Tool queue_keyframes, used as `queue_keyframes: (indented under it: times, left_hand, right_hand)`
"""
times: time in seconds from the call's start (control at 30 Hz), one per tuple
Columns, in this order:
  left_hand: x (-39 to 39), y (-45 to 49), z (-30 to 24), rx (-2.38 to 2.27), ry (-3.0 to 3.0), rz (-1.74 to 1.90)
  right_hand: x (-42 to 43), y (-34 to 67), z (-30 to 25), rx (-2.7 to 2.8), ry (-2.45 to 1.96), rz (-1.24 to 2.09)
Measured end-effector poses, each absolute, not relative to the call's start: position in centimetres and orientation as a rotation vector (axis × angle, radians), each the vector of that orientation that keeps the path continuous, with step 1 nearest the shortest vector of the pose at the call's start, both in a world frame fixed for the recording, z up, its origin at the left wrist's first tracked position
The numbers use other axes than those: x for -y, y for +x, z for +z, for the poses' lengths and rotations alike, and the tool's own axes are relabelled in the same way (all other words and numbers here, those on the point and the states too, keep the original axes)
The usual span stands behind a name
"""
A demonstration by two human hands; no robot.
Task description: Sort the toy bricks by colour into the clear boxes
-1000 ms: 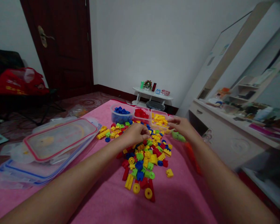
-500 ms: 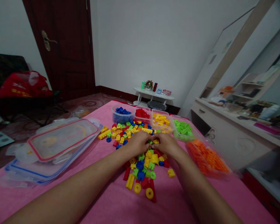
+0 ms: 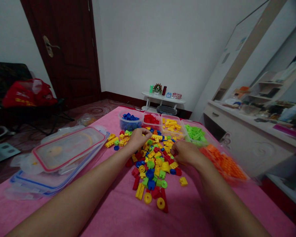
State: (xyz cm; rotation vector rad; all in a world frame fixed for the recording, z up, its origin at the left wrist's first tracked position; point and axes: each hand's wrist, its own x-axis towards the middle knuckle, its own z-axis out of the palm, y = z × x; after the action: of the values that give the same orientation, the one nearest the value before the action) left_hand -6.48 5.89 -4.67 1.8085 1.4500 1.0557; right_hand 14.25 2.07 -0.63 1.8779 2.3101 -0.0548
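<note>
A heap of mixed building blocks [image 3: 158,168] in red, yellow, green and blue spreads over the pink cloth [image 3: 113,217]. My left hand [image 3: 139,138] is above the heap's far part, thumb and fingers pinched together; whatever they hold is hidden. At the heap's right side, my right hand [image 3: 185,152] has its fingers curled inward, and their contents cannot be made out. Behind the hands stand clear tubs of blue blocks [image 3: 130,117], red blocks [image 3: 151,119] and yellow blocks [image 3: 171,124]. Green blocks [image 3: 195,132] and orange blocks [image 3: 224,163] fill two more containers on the right.
Stacked clear lids [image 3: 69,149] with red and blue rims lie at the left. A single yellow block [image 3: 183,181] sits apart from the heap, near my right forearm. Beyond the cloth are a low white shelf [image 3: 160,97], a dresser [image 3: 249,131] and a door [image 3: 66,49].
My hands were close together over the middle of the heap. They have parted, the left moving left and slightly away from me, the right moving to the right. The view has shifted slightly.
</note>
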Motion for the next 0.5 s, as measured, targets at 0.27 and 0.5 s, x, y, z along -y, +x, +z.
queue_keyframes:
  times: [0.27,0.5]
  left_hand:
    - [-5.2,-5.8,-5.0,-1.864,2.44,0.559]
    - [-5.5,-6.2,-4.5,-1.861,2.365,0.649]
  right_hand:
    - [-1.5,14.3,0.0,-2.274,1.872,-0.09]
    - [-2.6,16.4,0.5,-2.502,1.857,-0.411]
